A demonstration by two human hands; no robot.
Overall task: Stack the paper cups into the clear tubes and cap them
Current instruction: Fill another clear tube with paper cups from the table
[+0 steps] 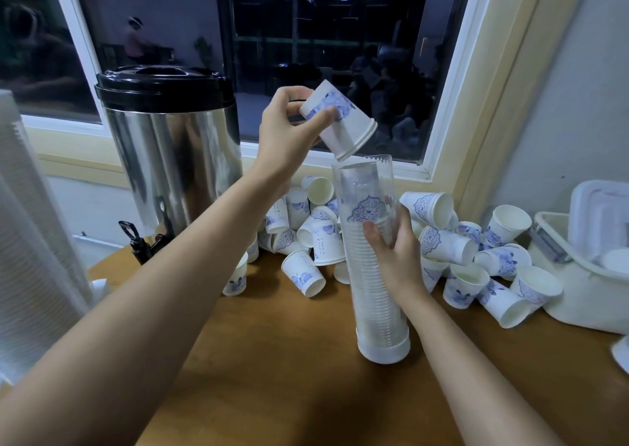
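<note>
A clear tube (366,180) stands upright on the wooden table (272,360), closed by a white cap (384,352) at its bottom and filled most of the way with stacked white cups. My right hand (396,251) grips the tube at mid height. My left hand (289,129) holds a blue-patterned paper cup (343,122) upside down and tilted, its rim just above the tube's open top. Several loose paper cups (313,238) lie in a pile behind the tube, with more paper cups (476,261) to its right.
A steel drink dispenser (170,149) with a black lid and tap stands at the back left. Tall stacks of cups in tubes (30,241) fill the left edge. A white plastic basket (585,292) with lids sits at the right. A dark window is behind.
</note>
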